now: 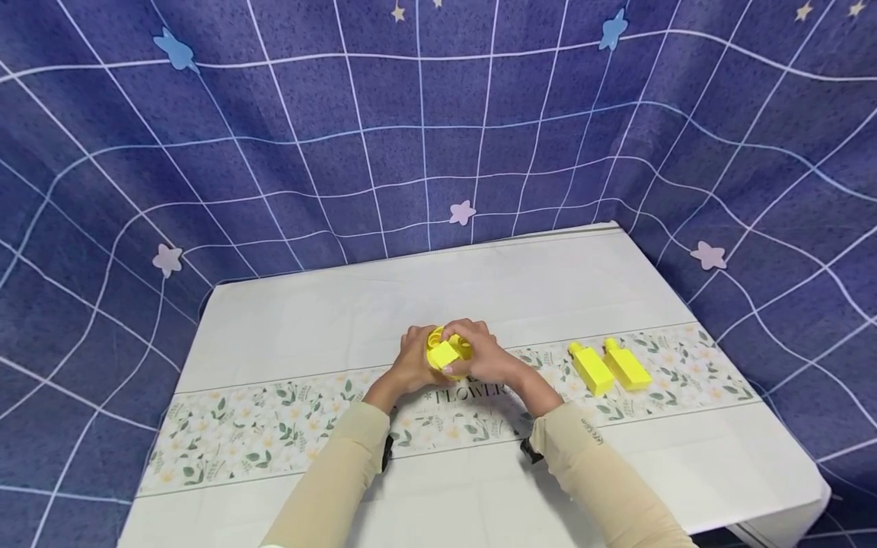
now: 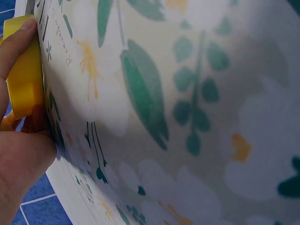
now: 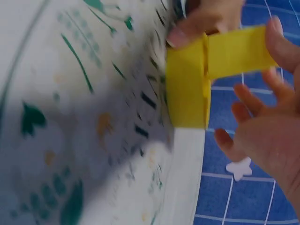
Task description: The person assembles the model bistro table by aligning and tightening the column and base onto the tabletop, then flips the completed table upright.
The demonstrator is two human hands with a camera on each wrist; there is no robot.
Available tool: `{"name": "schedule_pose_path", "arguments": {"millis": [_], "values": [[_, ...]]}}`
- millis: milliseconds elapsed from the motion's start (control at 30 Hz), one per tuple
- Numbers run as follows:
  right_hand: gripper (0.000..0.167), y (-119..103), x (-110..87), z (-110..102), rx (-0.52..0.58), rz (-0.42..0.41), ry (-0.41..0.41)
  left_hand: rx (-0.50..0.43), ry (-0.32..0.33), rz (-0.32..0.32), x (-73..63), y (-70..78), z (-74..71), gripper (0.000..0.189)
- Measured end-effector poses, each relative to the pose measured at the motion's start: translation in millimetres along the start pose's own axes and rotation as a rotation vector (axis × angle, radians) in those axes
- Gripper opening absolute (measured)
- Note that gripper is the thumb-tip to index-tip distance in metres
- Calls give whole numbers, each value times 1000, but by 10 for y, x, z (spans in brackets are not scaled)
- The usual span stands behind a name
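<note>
On the table, my left hand grips the side of a round yellow base with round openings in its top. My right hand pinches a yellow rectangular block between thumb and fingers. That block stands up from the top of the base, and its lower end is hidden in the right wrist view. In the left wrist view, the left thumb lies along the wall of the base. To the right lie two yellow block pieces, each with a rounded knob at one end.
A white cloth with a floral printed band covers the table. Behind and at both sides hangs a blue curtain with white lines and stars. The table's right edge runs beyond the two loose pieces.
</note>
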State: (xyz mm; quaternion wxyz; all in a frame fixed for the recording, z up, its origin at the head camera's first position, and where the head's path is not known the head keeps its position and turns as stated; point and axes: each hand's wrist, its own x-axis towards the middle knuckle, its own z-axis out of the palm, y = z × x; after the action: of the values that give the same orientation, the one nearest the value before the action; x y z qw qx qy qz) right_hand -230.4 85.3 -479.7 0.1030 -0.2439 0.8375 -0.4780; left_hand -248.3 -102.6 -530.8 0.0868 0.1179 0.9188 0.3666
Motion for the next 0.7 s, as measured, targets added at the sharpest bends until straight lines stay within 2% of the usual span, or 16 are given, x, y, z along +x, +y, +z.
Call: {"name": "schedule_pose_path", "arguments": {"millis": [133,200,267,367,533,700], "values": [[39,-4,27,147,-24,67,162,-2,-1,-1,5,-1,8,108],[41,-7,35,187,-36,75,206,6,-6,-3,9,-4,11,108],[42,-6,30,193,-29,73,216,9,-13,-8,12,-8,16,108],[43,5,23,140,-2,67,171,-7,-18,-8,8,-10,12,108],[57,5,32,-14,42,7,25,-28,-3,12,-4,-20,-1,109],[49,7,49,-70,53,3,-82,-47,-1,11,-11,-26,10,107]]}}
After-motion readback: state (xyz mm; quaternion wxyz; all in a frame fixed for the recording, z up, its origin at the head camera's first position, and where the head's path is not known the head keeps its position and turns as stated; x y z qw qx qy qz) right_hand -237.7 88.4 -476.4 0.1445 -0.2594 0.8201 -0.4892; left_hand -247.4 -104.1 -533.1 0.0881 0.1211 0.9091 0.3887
